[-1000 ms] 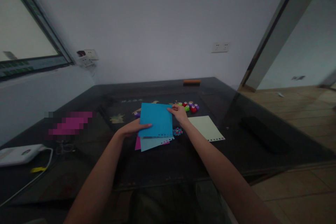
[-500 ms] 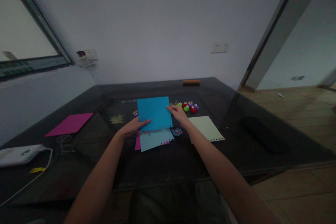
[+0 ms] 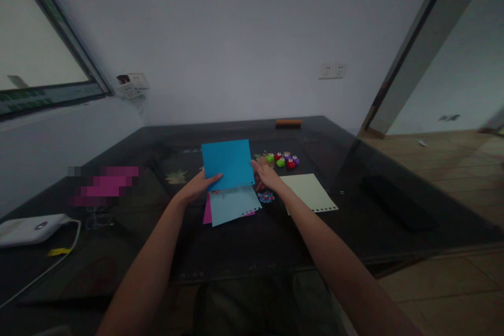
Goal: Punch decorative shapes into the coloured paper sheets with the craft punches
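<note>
A bright blue paper sheet is raised and tilted above the table. Its lower left edge is gripped by my left hand, thumb on the front and the other fingers hidden behind. My right hand is at the sheet's right edge with its fingers apart; whether they touch the paper is hard to make out. Underneath lies a pale blue sheet with punched holes, partly over a magenta sheet. Small pink and blue pieces form a pile just below my right hand.
A cream sheet with punched holes lies right of my right forearm. Behind it are several green, red and purple eyed toys. A dark case sits at right, a brown roll at the back, a white corded device at left.
The blue sheet has shifted slightly up and left with my left hand. My right hand has gone from pinching its right edge to having its fingers spread beside that edge.
</note>
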A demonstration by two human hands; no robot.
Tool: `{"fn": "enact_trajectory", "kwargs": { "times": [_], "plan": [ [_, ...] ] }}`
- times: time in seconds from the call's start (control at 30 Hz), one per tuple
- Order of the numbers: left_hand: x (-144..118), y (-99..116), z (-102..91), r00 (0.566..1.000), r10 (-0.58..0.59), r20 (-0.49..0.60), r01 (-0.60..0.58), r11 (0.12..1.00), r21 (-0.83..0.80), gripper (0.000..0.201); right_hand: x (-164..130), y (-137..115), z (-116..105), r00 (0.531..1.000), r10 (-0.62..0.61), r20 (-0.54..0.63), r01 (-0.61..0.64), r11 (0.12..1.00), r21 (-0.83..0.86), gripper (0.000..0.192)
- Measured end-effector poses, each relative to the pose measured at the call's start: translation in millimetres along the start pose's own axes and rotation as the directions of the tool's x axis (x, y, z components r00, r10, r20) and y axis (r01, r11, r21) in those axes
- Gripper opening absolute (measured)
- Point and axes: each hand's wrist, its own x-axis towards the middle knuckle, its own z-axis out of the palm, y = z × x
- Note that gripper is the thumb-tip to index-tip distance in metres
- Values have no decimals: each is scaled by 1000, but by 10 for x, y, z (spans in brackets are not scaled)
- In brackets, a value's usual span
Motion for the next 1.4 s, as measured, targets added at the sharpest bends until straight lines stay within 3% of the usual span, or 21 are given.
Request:
{"fn": "enact_trajectory", "kwargs": {
  "times": [0.1,0.33,0.47,0.63,0.73,0.97,1.2,1.4],
  "plan": [
    [16,-30,-16,1000,-11,-2,11,1000,4,55,-36,-69,21,977,169,129,-182,979,94,71],
    [-2,10,19,999,-18,-44,13,994,-113,50,-115,-178,25,965,205,162,-228,963,143,64],
    [4,18,25,997,-7,-76,-4,989,-148,49,-76,-174,28,981,154,115,-173,969,179,53],
    [32,-23,26,996,18,-90,-34,984,-175,43,-10,-139,26,1000,-15,16,11,977,211,34],
    [52,-48,32,996,45,-82,-58,984,-168,42,7,-114,22,998,-55,-26,59,970,236,27],
    [73,-62,40,992,123,-23,-125,986,-112,46,27,-90,25,990,-90,-108,121,938,325,26],
    [80,-71,42,991,137,-8,-137,989,-51,39,43,-98,14,965,-152,-212,202,950,238,30],
    [144,-142,5,987,156,-42,-157,987,-18,34,73,-69,13,968,-145,-206,191,955,225,34]
  ]
}}
